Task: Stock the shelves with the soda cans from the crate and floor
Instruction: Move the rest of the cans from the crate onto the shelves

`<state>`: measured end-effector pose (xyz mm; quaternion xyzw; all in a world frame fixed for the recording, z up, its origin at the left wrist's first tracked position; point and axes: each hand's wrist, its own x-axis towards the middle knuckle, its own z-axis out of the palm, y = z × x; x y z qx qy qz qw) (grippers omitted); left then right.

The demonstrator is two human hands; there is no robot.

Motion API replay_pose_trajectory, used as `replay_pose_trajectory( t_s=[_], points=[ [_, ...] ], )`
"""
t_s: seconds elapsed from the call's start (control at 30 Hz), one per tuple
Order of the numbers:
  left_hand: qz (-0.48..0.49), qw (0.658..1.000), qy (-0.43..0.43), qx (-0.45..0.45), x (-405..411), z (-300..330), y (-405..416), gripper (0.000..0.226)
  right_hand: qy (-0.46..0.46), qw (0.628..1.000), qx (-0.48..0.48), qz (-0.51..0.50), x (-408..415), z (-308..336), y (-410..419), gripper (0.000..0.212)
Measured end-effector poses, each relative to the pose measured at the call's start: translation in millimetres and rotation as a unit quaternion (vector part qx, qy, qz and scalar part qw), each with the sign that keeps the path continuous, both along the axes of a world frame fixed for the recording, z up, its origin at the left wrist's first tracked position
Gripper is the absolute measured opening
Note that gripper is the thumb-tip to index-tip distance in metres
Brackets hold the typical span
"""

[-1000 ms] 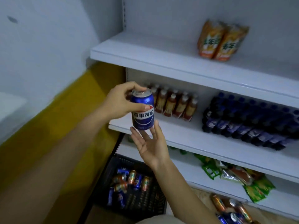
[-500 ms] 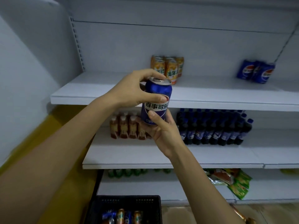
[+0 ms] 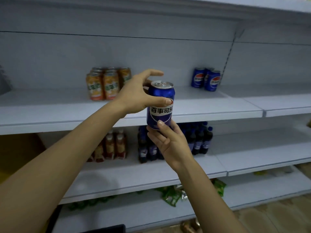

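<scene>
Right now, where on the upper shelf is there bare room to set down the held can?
The upper shelf is bare between the orange cans and the blue cans, just behind the held can, and again right of the blue cans. It is crowded only at those two clusters. Both hands, left and right, grip the can.

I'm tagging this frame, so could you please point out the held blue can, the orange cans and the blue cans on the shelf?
held blue can (image 3: 159,111): head view, white label band.
orange cans (image 3: 111,86): head view, front can's label.
blue cans on the shelf (image 3: 212,81): head view, front can's logo.
</scene>
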<state>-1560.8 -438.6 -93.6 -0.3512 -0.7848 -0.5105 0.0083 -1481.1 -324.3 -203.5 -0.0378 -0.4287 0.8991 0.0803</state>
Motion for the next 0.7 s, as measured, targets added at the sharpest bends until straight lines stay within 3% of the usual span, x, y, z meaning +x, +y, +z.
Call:
replay_pose_trajectory(
  t_s=[0.17,0.23,0.3,0.47,0.57,0.7],
  points=[
    [-0.010,1.000,-0.014,-0.007,-7.2,11.1,112.4,0.071,-0.022,1.000,-0.018,0.004,12.4,10.5,115.1,0.048],
    [-0.014,1.000,-0.013,-0.018,-11.5,14.5,145.9,0.060,-0.020,0.999,0.038,-0.003,14.2,15.8,148.6,0.050],
    [-0.021,0.999,-0.013,-0.029,-16.9,17.6,172.2,0.048,-0.035,0.987,0.154,-0.017,12.1,21.0,175.9,0.046],
    [-0.001,0.997,0.012,-0.071,-46.8,17.7,218.0,0.038,-0.057,0.869,0.487,-0.070,-18.5,36.7,230.7,0.070],
    [0.003,0.996,0.023,-0.087,-72.5,13.6,238.7,0.039,-0.040,0.810,0.578,-0.088,-54.2,50.7,259.0,0.079],
    [0.006,0.994,0.042,-0.103,-118.3,2.5,266.0,0.040,-0.038,0.759,0.643,-0.095,-110.6,60.1,292.0,0.096]
  ],
)
